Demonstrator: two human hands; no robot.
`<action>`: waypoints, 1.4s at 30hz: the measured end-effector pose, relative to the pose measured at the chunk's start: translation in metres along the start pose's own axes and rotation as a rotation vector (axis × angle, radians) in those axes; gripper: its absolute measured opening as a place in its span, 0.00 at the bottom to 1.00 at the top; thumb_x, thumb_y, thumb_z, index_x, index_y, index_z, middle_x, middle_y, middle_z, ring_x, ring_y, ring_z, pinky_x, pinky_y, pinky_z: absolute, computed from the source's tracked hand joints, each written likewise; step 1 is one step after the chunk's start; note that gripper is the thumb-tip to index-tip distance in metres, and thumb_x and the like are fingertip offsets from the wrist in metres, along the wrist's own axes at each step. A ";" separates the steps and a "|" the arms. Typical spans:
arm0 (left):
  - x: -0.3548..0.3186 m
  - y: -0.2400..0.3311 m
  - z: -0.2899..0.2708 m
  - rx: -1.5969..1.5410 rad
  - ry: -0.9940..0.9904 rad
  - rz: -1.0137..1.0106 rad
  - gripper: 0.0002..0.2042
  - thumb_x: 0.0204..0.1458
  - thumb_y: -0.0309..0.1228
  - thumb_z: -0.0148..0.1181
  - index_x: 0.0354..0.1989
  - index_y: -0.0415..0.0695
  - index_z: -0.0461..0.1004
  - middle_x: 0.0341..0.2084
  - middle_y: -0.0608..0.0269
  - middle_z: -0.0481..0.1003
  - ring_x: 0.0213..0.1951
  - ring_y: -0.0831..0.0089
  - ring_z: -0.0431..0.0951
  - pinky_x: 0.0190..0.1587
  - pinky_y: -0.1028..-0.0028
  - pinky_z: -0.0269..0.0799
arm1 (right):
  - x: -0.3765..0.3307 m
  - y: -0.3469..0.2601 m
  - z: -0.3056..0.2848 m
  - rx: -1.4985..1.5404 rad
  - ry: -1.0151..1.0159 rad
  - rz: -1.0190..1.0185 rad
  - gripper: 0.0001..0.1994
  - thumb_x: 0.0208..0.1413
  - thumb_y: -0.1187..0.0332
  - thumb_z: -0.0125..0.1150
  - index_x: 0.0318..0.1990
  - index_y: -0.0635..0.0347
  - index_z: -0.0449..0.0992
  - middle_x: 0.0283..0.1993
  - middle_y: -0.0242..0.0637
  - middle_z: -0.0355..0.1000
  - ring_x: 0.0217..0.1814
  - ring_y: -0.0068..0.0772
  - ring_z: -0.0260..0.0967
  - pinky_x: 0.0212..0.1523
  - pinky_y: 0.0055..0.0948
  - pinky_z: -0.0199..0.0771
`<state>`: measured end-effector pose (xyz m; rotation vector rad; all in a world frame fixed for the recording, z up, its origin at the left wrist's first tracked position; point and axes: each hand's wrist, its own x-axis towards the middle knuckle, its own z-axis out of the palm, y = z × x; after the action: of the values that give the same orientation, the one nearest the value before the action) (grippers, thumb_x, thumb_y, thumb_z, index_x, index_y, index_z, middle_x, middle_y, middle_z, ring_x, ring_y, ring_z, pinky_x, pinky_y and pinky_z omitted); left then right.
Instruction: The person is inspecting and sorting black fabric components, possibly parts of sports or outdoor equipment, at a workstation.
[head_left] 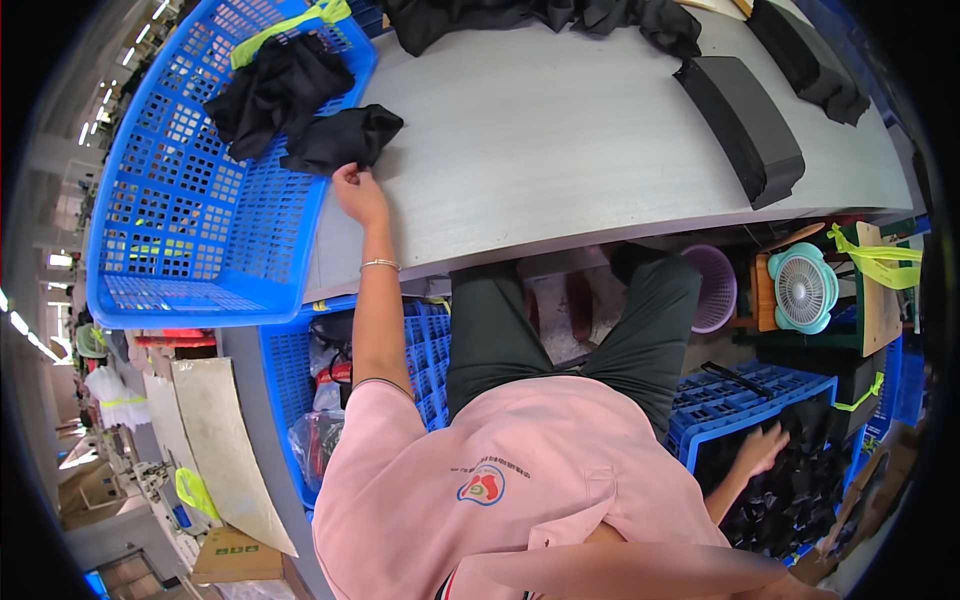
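1. A big blue plastic basket (190, 210) sits at the left end of the grey table (560, 130), its rim hanging over the table edge. A heap of black cloth (275, 90) lies inside it, with a yellow-green strip (290, 25) over its far rim.
2. A small black garment (345, 138) lies across the basket's right rim and onto the table.
3. The left hand (358, 195) reaches up to this garment; its fingertips are curled together and pinch the near edge of the cloth. A thin bracelet (380, 264) circles the wrist.
4. Farther right on the table lies a folded stack of black fabric (745, 125), well apart from the left hand.
5. Below the table edge stand a lilac basket (712, 288) and a small pale-green fan (803, 288).
6. The right hand (762, 448) hangs low at the right, fingers spread loosely, over black pieces in a blue crate (750, 385); whether it grips anything I cannot tell.
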<state>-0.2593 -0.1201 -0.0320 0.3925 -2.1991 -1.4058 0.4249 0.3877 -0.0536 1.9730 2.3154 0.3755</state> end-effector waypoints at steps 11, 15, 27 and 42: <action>-0.139 0.116 -0.033 -0.131 -0.055 0.549 0.11 0.57 0.17 0.57 0.45 0.42 0.81 0.39 0.58 0.76 0.40 0.65 0.77 0.43 0.71 0.72 | -0.146 -0.351 -0.201 1.124 0.222 -1.566 0.19 0.55 0.78 0.57 0.56 0.64 0.75 0.58 0.48 0.73 0.61 0.45 0.72 0.60 0.38 0.74; -0.198 0.153 -0.052 -0.208 -0.449 0.659 0.12 0.54 0.16 0.61 0.44 0.44 0.83 0.36 0.60 0.77 0.37 0.69 0.78 0.38 0.73 0.73 | -0.175 -0.400 -0.224 1.289 0.223 -1.642 0.18 0.52 0.78 0.57 0.53 0.68 0.74 0.49 0.47 0.76 0.48 0.47 0.77 0.47 0.37 0.80; -0.297 0.172 -0.053 -0.468 -1.091 0.622 0.15 0.50 0.15 0.60 0.46 0.42 0.81 0.36 0.57 0.76 0.35 0.63 0.80 0.38 0.71 0.77 | -0.126 -0.406 -0.146 1.512 -0.310 -1.043 0.07 0.52 0.64 0.62 0.38 0.50 0.73 0.35 0.37 0.71 0.37 0.41 0.73 0.34 0.40 0.71; -0.305 0.167 -0.043 -0.328 -0.766 0.344 0.25 0.51 0.32 0.67 0.57 0.36 0.70 0.61 0.45 0.64 0.63 0.50 0.62 0.65 0.57 0.58 | -0.099 -0.388 -0.186 2.432 -1.366 -0.433 0.25 0.69 0.61 0.53 0.70 0.56 0.59 0.69 0.42 0.63 0.66 0.38 0.65 0.65 0.38 0.68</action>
<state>0.0225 0.0674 0.0571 -0.7222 -2.3398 -1.8586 0.0286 0.2102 0.0261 0.2769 1.0646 -3.2878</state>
